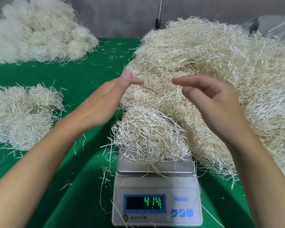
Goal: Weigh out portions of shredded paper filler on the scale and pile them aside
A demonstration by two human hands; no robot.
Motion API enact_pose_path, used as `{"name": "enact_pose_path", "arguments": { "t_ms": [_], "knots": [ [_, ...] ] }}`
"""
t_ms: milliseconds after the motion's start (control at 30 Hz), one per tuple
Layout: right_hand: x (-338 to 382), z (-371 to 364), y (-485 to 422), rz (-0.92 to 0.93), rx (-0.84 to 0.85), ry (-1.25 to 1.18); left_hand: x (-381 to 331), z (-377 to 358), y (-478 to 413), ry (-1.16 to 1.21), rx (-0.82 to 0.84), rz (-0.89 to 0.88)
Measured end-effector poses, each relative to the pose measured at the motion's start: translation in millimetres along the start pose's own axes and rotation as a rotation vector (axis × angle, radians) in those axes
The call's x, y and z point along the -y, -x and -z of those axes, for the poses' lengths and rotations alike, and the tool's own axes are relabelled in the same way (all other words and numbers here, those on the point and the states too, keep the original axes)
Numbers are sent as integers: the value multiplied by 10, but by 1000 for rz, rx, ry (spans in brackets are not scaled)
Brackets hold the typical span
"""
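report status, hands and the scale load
Left hand and right hand open, empty, above the scale. Paper portion sits on it, display lit. Bulk heap crowds the scale's right side.

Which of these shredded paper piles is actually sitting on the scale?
The small clump on the scale, at centre front. The big heap behind it, the far-left pile and the near-left pile lie on the green table.

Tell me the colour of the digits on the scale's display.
Green digits on a dark screen with a blue frame, on the scale; the head view shows it best.
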State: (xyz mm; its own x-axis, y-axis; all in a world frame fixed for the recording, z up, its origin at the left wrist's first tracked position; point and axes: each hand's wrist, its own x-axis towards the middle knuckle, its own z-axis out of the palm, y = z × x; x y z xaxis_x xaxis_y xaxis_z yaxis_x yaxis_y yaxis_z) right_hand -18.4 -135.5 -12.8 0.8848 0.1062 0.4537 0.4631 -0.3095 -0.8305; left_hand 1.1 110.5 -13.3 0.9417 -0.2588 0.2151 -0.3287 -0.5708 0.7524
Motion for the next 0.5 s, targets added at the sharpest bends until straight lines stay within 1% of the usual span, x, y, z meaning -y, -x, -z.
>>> {"name": "enact_pose_path", "arguments": {
  "t_ms": [300, 500],
  "knots": [
    [-24, -16, 12, -27, 16, 25, -1, -58, 17, 27, 19, 2],
    [-40, -14, 29, -30, 19, 23, -18, -49, 23, 61, 24, -32]
  ]
}}
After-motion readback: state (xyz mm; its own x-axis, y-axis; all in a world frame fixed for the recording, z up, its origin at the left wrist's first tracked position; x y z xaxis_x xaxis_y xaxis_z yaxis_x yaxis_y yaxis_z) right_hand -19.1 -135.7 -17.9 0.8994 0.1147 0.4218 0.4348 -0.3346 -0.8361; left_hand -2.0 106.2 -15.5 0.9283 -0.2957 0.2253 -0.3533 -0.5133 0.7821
